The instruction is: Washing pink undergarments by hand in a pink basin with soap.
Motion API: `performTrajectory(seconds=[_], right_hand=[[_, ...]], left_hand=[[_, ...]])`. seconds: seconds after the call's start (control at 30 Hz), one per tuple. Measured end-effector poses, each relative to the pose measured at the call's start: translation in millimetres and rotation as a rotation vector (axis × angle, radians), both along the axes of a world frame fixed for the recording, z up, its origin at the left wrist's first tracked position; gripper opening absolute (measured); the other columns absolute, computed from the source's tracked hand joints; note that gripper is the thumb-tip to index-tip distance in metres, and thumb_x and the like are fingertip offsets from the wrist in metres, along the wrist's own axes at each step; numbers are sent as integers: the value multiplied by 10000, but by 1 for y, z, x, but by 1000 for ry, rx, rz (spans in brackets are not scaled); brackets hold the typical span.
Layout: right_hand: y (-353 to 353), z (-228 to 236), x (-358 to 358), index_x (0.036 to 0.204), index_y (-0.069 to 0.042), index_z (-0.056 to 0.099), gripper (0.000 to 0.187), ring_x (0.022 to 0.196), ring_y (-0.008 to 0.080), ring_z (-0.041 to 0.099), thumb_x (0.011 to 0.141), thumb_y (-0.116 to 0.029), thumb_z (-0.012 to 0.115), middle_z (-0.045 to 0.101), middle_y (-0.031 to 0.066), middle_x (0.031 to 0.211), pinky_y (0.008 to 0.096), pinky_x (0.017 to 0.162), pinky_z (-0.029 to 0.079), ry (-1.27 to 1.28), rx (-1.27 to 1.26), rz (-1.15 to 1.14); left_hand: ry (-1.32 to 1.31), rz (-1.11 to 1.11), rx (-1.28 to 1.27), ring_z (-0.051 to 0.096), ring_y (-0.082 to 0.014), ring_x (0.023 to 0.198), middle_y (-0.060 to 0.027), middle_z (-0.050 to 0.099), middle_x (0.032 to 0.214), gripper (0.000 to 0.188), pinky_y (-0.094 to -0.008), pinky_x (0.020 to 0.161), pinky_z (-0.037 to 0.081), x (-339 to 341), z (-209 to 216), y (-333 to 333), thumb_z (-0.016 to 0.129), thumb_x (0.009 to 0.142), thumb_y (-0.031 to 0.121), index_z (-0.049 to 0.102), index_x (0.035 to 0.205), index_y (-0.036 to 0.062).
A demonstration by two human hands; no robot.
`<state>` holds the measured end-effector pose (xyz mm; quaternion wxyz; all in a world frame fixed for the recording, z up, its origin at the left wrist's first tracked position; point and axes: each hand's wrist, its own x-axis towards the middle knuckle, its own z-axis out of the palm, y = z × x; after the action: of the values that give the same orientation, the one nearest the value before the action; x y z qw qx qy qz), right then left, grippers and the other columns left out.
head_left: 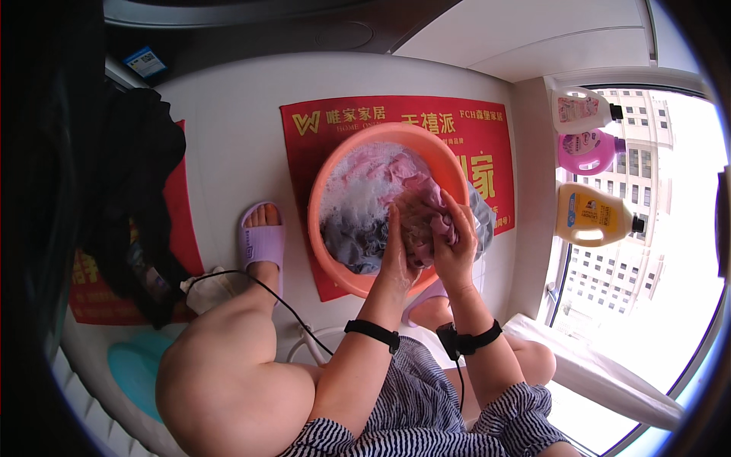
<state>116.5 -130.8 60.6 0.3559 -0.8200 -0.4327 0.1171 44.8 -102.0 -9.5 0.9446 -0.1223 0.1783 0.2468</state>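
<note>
An orange plastic basin (313,213) stands on the floor in front of me, holding water and white suds (354,190). Wet pink cloth (411,174) trails from the suds at its far side up into my hands. My left hand (397,247) presses against the bunched cloth from the left, its fingers partly hidden. From the right, my right hand (458,247) has its fingers curled round the same bunch, over the near right part of the basin. Dark grey cloth (352,247) lies in the basin's near left part.
Under the basin is a red printed mat (301,133). Detergent bottles, white (576,110), pink (590,152) and yellow (592,215), stand by the window at right. Black cloth (133,175) hangs at left, near a teal basin (137,369). A black cable (285,302) crosses my leg.
</note>
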Motion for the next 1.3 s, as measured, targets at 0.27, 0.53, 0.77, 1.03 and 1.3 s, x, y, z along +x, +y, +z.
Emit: performTrajectory(seconds=[0.27, 0.53, 0.77, 1.03, 1.3], right_hand=[[-41, 23, -28, 1136, -124, 650, 479, 1271, 422, 379, 703, -285, 779, 472, 147, 1324, 529, 1078, 287, -319, -241, 239], [-38, 28, -27, 1067, -111, 675, 430, 1169, 443, 494, 685, -256, 809, 519, 169, 1298, 535, 977, 422, -358, -77, 158], [-44, 32, -26, 974, -74, 632, 353, 905, 368, 608, 712, -273, 760, 591, 132, 983, 436, 756, 505, -313, -95, -34], [-49, 43, -30, 944, -34, 600, 292, 856, 399, 627, 768, -254, 677, 619, 178, 899, 469, 725, 493, -195, -88, -132], [-54, 45, -5, 882, -9, 673, 304, 787, 388, 666, 842, -310, 662, 677, 234, 820, 448, 722, 505, 229, 28, -271]], left_hand=[[-10, -162, -90, 625, -242, 1066, -125, 604, 1186, 483, -369, 944, 522, -1, -6, 2, 425, 1015, 436, 525, 1282, 46], [-146, -114, 45, 591, -268, 1142, -133, 553, 1261, 444, -391, 1001, 491, 2, 3, -5, 405, 1017, 359, 491, 1309, 37], [57, -148, 128, 650, -176, 844, -76, 629, 985, 226, -288, 753, 546, 11, 2, -20, 528, 906, 201, 608, 1059, 56], [283, -181, 138, 645, -189, 756, -74, 617, 892, 153, -313, 677, 548, 9, 16, -23, 515, 810, 93, 609, 913, 28], [425, -287, 512, 629, -168, 971, -81, 628, 1084, 400, -307, 823, 511, 3, 48, -17, 462, 988, 413, 612, 1129, 69]])
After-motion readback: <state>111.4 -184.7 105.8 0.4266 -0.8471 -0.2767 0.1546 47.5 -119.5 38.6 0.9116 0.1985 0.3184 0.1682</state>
